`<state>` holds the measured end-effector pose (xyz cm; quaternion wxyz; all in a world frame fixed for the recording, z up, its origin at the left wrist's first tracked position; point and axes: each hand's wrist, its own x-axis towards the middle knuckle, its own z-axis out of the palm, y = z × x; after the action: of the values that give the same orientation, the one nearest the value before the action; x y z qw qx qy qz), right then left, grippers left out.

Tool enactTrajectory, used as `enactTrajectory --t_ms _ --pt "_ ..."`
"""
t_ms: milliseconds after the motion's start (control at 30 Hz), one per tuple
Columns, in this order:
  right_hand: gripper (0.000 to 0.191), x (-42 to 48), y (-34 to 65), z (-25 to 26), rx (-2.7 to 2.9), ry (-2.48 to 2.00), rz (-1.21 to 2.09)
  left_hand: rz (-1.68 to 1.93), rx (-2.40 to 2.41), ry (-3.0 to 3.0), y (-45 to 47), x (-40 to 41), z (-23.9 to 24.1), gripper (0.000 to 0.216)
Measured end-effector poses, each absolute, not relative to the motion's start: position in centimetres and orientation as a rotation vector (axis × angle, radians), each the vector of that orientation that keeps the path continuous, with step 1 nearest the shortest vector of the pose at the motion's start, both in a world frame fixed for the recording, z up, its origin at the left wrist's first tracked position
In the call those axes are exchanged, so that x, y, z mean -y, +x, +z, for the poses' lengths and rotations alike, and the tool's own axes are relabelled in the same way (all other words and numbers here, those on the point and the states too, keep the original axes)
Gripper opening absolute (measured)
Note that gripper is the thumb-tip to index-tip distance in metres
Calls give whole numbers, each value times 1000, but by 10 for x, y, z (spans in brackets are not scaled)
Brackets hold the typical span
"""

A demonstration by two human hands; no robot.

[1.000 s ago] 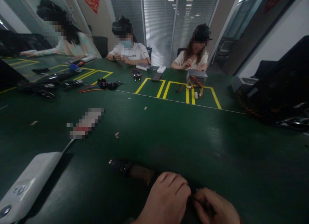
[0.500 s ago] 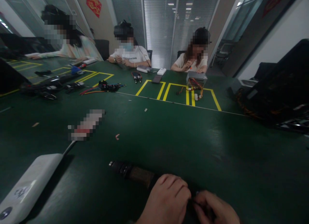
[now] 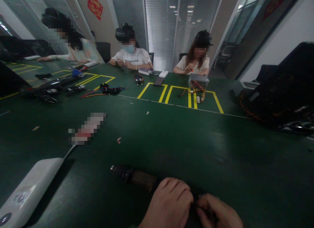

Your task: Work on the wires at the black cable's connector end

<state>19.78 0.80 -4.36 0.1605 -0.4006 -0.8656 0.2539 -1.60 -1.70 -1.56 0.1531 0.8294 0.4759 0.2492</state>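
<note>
A long dark rod-shaped thing with a brown grip section (image 3: 143,179), black rings and a small shiny tip lies on the green table at the bottom middle. My left hand (image 3: 169,201) is closed around it, knuckles up, just right of the brown section. Close beside it, my right hand (image 3: 218,210) has thumb and fingers pinched together at the dark part of the rod. What sits between those fingertips is dark and too small to make out. The rod's right end is hidden behind my hands and in shadow.
At left lies a white power bank (image 3: 31,188), cabled to a blurred-out object (image 3: 90,128). Small scraps dot the green table (image 3: 171,139). Across it are three people, wire bundles (image 3: 110,89), a metal box with cables (image 3: 198,79) and yellow tape outlines. Dark equipment (image 3: 282,90) stands right.
Both hands keep nearly the same place and grip on the rod. The whole view has shifted very slightly.
</note>
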Motion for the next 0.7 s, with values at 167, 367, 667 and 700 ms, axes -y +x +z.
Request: enactTrajectory --t_ms 167,367,667,700 --pt "9 -7 201 -47 2490 -1183 764 716 -1372 2373 -16 16 -15 3" --pt "9 -7 197 -37 2474 -1271 852 711 -1383 2338 -16 16 -12 3" --pt "6 -11 189 -31 2337 -1374 930 689 -1400 2337 -17 17 -8 7" --pt "6 -11 189 -31 2322 -1373 929 692 -1404 2332 -17 18 -6 7"
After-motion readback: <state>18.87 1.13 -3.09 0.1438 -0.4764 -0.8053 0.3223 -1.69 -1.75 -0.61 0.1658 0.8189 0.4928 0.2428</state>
